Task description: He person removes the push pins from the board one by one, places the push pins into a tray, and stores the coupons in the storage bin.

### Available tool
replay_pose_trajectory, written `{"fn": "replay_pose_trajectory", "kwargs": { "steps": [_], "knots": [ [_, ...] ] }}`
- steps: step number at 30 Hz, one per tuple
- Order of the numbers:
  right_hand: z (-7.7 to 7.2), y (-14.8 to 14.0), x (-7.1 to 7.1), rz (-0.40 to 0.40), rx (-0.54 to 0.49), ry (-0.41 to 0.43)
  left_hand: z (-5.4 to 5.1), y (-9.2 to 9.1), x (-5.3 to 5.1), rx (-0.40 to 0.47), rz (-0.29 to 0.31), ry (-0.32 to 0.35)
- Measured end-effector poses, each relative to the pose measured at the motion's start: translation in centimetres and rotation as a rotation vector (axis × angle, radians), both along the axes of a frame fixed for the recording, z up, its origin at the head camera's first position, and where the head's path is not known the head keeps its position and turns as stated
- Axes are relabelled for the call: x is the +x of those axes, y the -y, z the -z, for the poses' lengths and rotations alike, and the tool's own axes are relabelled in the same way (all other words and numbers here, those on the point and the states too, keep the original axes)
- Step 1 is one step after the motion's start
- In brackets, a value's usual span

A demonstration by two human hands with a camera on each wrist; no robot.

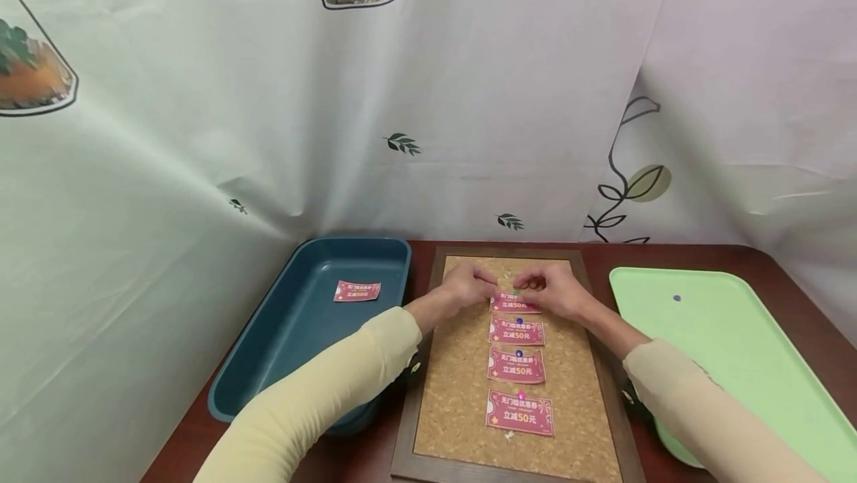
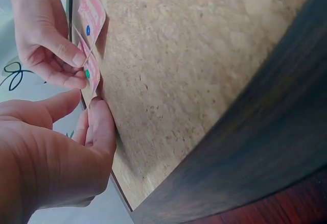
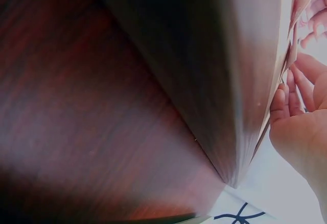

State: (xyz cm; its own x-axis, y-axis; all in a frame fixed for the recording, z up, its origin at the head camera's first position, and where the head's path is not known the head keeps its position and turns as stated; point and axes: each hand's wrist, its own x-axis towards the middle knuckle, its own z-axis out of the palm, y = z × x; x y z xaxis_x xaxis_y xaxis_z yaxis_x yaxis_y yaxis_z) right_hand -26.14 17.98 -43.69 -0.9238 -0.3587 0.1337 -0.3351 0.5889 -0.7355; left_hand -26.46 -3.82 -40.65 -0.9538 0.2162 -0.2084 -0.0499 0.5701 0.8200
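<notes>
On a framed corkboard [image 1: 462, 394], several pink paper coupons stand in a column, each with a push pin near its top edge. My left hand [image 1: 465, 284] is at the left end of the topmost coupon [image 1: 514, 305]. In the left wrist view, its fingertip touches that end while the thumb stands apart. At the opposite end, my right hand [image 1: 554, 289] pinches the coupon's edge between thumb and finger. A green push pin [image 2: 87, 74] sits in this coupon, between the hands. The coupon below has a blue push pin [image 1: 519, 321]; the lowest has a pink push pin [image 1: 521, 396].
Left of the board, a dark blue tray [image 1: 308, 334] holds one loose coupon [image 1: 357, 291]. A light green tray [image 1: 710, 364] to the right holds a small purple-blue push pin [image 1: 677, 298]. Behind the dark red table [image 1: 669, 254] hangs a white printed curtain [image 1: 469, 96].
</notes>
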Motion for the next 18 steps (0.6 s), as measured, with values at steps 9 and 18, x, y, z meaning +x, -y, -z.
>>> {"fn": "replay_pose_trajectory", "kwargs": {
  "steps": [9, 18],
  "knots": [
    [-0.12, 0.12, 0.07, 0.009, 0.027, 0.000, 0.24, -0.49, 0.19, -0.059, -0.007, -0.050],
    [-0.50, 0.50, -0.13, 0.034, 0.070, 0.069, 0.11, -0.69, 0.36, -0.105, -0.023, -0.056]
  ]
}}
